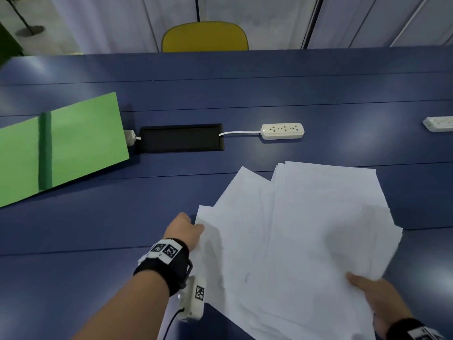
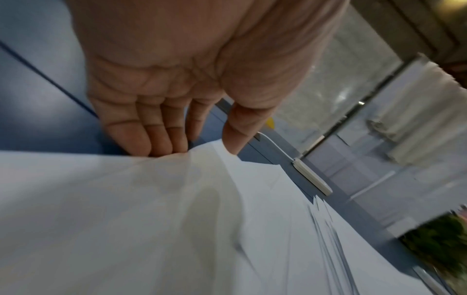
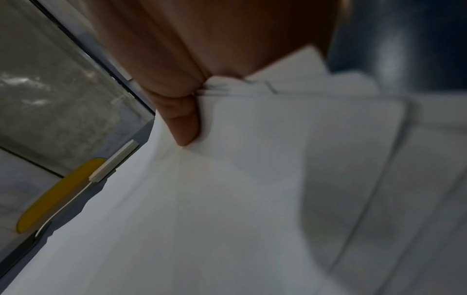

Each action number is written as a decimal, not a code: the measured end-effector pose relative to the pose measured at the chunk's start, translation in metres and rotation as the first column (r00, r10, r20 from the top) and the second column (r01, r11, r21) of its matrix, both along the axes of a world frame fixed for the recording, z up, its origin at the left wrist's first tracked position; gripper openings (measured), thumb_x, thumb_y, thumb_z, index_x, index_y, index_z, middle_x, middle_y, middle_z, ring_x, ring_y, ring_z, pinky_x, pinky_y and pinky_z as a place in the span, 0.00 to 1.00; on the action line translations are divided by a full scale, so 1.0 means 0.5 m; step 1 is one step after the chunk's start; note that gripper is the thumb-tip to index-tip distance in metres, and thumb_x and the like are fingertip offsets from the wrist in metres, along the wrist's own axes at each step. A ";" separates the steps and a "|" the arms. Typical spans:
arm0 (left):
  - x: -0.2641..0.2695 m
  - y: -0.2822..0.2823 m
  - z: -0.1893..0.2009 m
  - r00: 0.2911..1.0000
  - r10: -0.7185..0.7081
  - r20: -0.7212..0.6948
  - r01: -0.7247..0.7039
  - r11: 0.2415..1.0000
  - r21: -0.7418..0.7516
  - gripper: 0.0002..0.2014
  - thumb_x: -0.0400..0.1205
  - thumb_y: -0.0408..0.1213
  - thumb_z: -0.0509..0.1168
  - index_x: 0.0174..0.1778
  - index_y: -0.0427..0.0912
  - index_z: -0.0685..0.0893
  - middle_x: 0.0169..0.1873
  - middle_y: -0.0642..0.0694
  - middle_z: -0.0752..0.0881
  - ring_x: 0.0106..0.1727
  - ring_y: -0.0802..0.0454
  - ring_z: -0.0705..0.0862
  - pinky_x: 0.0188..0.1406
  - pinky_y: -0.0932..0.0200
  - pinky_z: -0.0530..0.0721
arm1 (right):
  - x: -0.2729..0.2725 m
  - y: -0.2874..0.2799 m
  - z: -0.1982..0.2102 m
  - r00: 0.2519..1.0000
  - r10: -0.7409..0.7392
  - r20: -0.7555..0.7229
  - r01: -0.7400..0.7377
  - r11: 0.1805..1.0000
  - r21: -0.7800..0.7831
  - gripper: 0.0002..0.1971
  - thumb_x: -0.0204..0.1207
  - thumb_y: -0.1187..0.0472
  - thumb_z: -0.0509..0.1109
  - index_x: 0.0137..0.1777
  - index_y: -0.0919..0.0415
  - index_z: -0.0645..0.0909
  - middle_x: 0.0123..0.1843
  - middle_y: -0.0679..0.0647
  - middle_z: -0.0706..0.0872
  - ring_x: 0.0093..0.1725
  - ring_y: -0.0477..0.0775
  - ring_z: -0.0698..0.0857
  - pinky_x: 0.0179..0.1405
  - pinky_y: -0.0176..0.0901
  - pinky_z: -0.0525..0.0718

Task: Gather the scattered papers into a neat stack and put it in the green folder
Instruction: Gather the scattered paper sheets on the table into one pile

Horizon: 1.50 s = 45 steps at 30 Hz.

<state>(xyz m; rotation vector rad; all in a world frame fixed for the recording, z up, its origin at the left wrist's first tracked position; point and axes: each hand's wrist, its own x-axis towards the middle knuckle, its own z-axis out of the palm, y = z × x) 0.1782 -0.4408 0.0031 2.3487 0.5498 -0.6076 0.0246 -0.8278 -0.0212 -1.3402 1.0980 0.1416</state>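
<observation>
**At the near edge of the table: papers gathered but not yet squared**

Nearest, the right hand (image 1: 382, 299) pinches the near right corner of the papers (image 1: 306, 229), thumb on top, the sheets clamped against the fingers below. Left of it, the left hand (image 1: 183, 230) takes the left edge, fingers under the sheets and thumb above. The sheets overlap in a loose fan, corners splayed, on the blue table (image 1: 98, 229). Aligning and filing remain. Farther left lies the green folder (image 1: 81, 141), apparently closed, well apart from the pile.
</observation>
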 end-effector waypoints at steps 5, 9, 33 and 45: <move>0.011 -0.035 -0.002 0.999 -0.005 -0.054 0.002 0.998 -0.066 0.13 0.75 0.41 0.71 0.50 0.37 0.81 0.47 0.40 0.87 0.47 0.40 0.86 0.42 0.55 0.80 | -0.003 -0.009 -0.019 1.000 -0.006 -0.015 0.006 1.000 -0.026 0.11 0.78 0.72 0.72 0.60 0.72 0.85 0.36 0.61 0.94 0.53 0.73 0.88 0.65 0.75 0.81; -0.010 -0.061 0.003 0.996 -0.056 0.074 0.057 0.998 -0.012 0.04 0.78 0.36 0.65 0.43 0.40 0.78 0.38 0.45 0.85 0.41 0.44 0.83 0.35 0.56 0.77 | -0.004 -0.009 -0.020 1.000 -0.007 -0.028 0.007 1.000 -0.006 0.09 0.77 0.72 0.73 0.57 0.72 0.86 0.51 0.73 0.92 0.55 0.75 0.89 0.65 0.78 0.80; 0.017 0.395 0.218 0.790 0.500 0.356 -0.358 0.846 -0.394 0.09 0.79 0.31 0.71 0.34 0.41 0.80 0.26 0.39 0.85 0.22 0.48 0.81 0.35 0.42 0.83 | 0.054 0.110 0.015 0.987 0.138 0.079 -0.135 0.990 -0.042 0.20 0.73 0.67 0.78 0.64 0.69 0.83 0.53 0.64 0.91 0.59 0.69 0.86 0.70 0.63 0.78; -0.069 0.266 0.061 0.669 0.743 0.025 -0.595 0.555 -0.581 0.16 0.78 0.35 0.72 0.32 0.46 0.70 0.35 0.36 0.76 0.38 0.44 0.76 0.36 0.45 0.76 | 0.088 0.288 0.040 0.963 0.255 0.093 -0.269 0.938 0.218 0.09 0.79 0.70 0.72 0.58 0.69 0.87 0.49 0.68 0.94 0.51 0.71 0.92 0.56 0.64 0.88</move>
